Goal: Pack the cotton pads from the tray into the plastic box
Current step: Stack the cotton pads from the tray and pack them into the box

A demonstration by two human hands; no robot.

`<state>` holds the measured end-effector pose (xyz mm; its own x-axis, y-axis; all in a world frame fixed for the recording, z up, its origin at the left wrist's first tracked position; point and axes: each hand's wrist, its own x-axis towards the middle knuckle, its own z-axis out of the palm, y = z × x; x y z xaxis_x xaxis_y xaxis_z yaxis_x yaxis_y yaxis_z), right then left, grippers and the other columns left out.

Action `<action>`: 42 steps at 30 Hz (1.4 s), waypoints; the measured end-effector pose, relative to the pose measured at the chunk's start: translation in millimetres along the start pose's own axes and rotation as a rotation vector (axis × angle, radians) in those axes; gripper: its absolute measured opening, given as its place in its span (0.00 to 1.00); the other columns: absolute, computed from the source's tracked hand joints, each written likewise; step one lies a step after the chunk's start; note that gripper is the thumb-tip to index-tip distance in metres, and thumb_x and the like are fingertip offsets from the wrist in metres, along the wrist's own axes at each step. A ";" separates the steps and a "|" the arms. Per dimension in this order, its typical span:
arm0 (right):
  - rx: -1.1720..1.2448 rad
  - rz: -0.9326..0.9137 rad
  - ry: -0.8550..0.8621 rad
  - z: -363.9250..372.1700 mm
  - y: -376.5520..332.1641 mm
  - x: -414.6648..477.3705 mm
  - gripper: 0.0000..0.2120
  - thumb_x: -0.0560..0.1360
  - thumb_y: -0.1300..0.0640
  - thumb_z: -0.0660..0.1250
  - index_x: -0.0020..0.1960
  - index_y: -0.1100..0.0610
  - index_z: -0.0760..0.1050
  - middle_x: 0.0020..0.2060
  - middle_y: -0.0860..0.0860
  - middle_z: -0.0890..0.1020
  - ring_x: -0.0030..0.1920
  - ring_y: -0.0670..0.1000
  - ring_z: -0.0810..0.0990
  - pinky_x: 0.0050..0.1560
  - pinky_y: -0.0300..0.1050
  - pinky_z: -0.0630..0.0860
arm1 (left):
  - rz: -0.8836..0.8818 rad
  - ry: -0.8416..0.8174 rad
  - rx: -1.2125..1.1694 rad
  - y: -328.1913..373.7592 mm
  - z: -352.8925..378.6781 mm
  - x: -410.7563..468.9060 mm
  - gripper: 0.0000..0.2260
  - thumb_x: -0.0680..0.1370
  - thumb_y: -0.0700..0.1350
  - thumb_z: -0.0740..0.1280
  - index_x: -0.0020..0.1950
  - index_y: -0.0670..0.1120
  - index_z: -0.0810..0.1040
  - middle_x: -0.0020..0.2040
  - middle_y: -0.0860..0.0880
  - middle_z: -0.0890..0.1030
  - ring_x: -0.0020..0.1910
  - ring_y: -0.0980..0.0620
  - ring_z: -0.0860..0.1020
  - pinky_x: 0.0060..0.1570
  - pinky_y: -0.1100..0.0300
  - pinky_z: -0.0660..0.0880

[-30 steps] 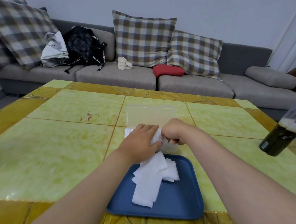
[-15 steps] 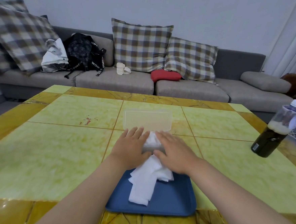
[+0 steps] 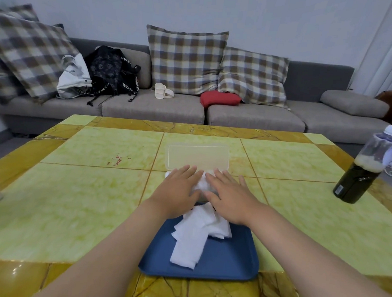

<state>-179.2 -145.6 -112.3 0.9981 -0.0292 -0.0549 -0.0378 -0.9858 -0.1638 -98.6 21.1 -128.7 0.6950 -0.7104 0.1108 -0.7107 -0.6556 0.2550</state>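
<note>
- Nearest to me, a blue tray [image 3: 228,264] is sitting at the near edge of the yellow-tiled desk [image 3: 82,198]. A loose heap of white cotton pads [image 3: 193,236] is lying across the tray's far half.
- Just beyond the tray, my left hand [image 3: 178,193] and right hand [image 3: 228,197] are lying side by side, palms down. The fingers of both are straight and slightly spread.
- Both hands are pressing down on more of the pads, which are showing white in the gap between them.
- Under the hands a clear plastic box [image 3: 197,159] is sitting on the desk, its base mostly hidden. Its lid is lying open and flat on the far side, just past the fingertips.
- To the right, well apart from the hands, a dark bottle [image 3: 362,174] with a white cap is standing near the desk's right edge.
- Farthest away, a grey sofa [image 3: 151,108] is running along the wall. It is carrying checked cushions [image 3: 185,59], a black bag [image 3: 112,70], a white bag [image 3: 73,77] and a small red cushion [image 3: 219,98].
</note>
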 end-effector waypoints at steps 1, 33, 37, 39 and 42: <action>0.013 -0.021 0.050 -2.4 -0.3 -1.7 0.28 0.84 0.44 0.50 0.82 0.47 0.50 0.82 0.49 0.47 0.81 0.51 0.45 0.79 0.59 0.42 | 0.007 0.058 -0.041 -0.1 -2.6 -2.7 0.26 0.84 0.52 0.56 0.82 0.50 0.56 0.82 0.51 0.54 0.81 0.52 0.49 0.79 0.53 0.47; 0.563 0.037 0.184 -20.6 -32.4 -39.5 0.07 0.75 0.56 0.69 0.50 0.46 0.79 0.44 0.44 0.82 0.41 0.45 0.80 0.45 0.44 0.79 | -0.460 0.174 -0.848 10.0 -44.9 -65.4 0.05 0.79 0.43 0.68 0.52 0.43 0.82 0.45 0.44 0.85 0.35 0.52 0.83 0.30 0.67 0.74; 0.137 -0.201 -0.113 -17.6 -44.2 -46.6 0.19 0.74 0.61 0.66 0.59 0.41 0.80 0.56 0.41 0.76 0.51 0.44 0.76 0.52 0.45 0.76 | -0.543 0.152 -0.832 3.4 -43.5 -68.1 0.05 0.79 0.42 0.67 0.51 0.43 0.81 0.42 0.44 0.84 0.34 0.50 0.83 0.42 0.55 0.81; 0.018 -0.284 -0.173 -14.1 -52.1 -45.8 0.25 0.74 0.63 0.65 0.65 0.39 0.77 0.59 0.44 0.74 0.56 0.48 0.75 0.54 0.50 0.76 | -0.549 0.159 -0.829 2.7 -42.2 -67.8 0.05 0.79 0.41 0.66 0.49 0.41 0.80 0.41 0.43 0.83 0.34 0.49 0.83 0.43 0.53 0.80; -0.098 -0.337 -0.178 -9.4 -56.8 -44.4 0.24 0.74 0.63 0.67 0.63 0.40 0.79 0.60 0.46 0.73 0.57 0.51 0.75 0.52 0.50 0.76 | -0.547 0.179 -0.826 4.4 -42.4 -67.4 0.05 0.79 0.41 0.65 0.46 0.42 0.80 0.39 0.45 0.83 0.32 0.51 0.83 0.38 0.58 0.78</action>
<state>-220.8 -89.8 -91.3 0.9292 0.3198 -0.1855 0.3043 -0.9465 -0.1077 -143.9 76.9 -94.4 0.9578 -0.2710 -0.0954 -0.0381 -0.4490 0.8927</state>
